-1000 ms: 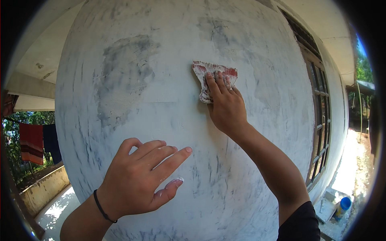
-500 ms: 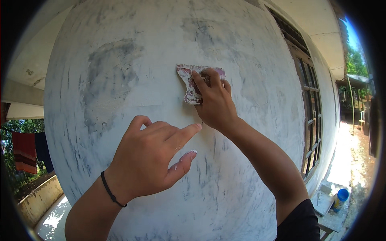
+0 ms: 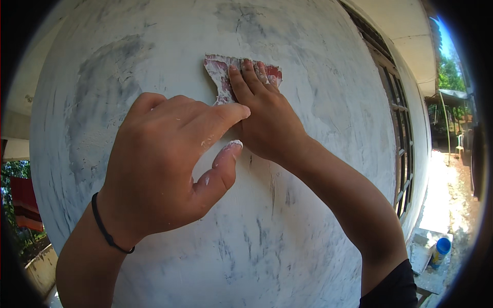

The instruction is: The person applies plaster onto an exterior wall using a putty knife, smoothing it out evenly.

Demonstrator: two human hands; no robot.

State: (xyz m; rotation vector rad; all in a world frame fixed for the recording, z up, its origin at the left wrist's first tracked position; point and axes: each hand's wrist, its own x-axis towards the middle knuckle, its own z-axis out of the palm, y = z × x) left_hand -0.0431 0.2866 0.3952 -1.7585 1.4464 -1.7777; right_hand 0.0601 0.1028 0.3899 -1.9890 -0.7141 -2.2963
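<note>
My right hand (image 3: 267,118) presses a putty scraper (image 3: 218,77) against the wall, its fingers stretched along the back of the tool. The scraper is red under smears of white putty, with a wide, uneven upper edge. Nearer to me, my left hand (image 3: 169,159) is raised in front of the wall with nothing visible in it. Its index finger and thumb stand apart, while the other fingers curl away from view. White putty sticks to the left thumb tip. The wall (image 3: 246,231) has a white coat with grey streaks and darker rough patches.
A barred window (image 3: 398,113) is set in the wall on the right. Below it, a blue-topped container (image 3: 441,246) stands on a small putty-stained bench (image 3: 431,280). Red cloth (image 3: 24,200) hangs at the far left, above a low wall (image 3: 42,267).
My right hand has moved the scraper up and slightly left, its fingers now flatter on the tool. My left hand has risen and appears larger. The view has shifted a little.
</note>
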